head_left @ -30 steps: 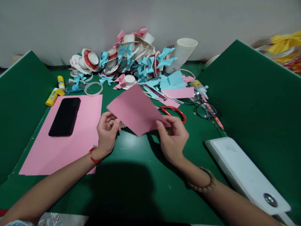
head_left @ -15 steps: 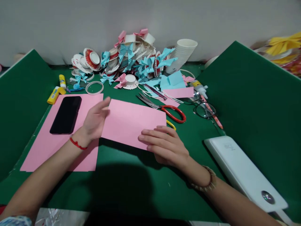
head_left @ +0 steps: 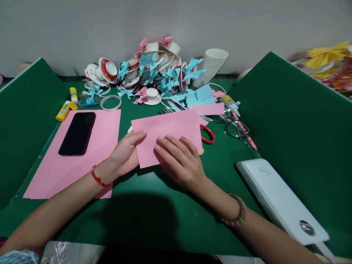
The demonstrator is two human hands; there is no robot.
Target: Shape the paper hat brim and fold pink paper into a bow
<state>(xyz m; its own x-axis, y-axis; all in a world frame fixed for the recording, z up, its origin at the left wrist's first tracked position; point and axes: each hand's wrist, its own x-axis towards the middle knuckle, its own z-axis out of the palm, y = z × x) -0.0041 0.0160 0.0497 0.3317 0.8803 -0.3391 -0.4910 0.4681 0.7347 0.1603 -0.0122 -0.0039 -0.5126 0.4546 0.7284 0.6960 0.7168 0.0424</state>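
Observation:
A rectangular pink paper sheet (head_left: 170, 126) is held up above the green table, its left side lower than its right. My left hand (head_left: 125, 154) pinches its left edge, thumb on top and the other fingers underneath. Across the lower right part of the sheet lie the fingers of my right hand (head_left: 183, 163); its thumb is hidden. A bit of white scalloped edge (head_left: 130, 129) peeks out behind my left hand. Scissors with red handles (head_left: 208, 134) lie mostly covered by the sheet.
Larger pink paper (head_left: 82, 176) bears a black phone (head_left: 77, 134) at left. Glue sticks (head_left: 63, 111) and a tape ring (head_left: 110, 103) lie beyond. Bow-decorated paper pieces (head_left: 154, 69) and stacked cups (head_left: 211, 64) stand behind. Eyeglasses (head_left: 238, 129) and a white device (head_left: 280, 200) sit right.
My left hand has moved right and closed on the sheet's left edge. The sheet has shifted right and turned, now covering most of the scissors. My right hand has moved slightly left.

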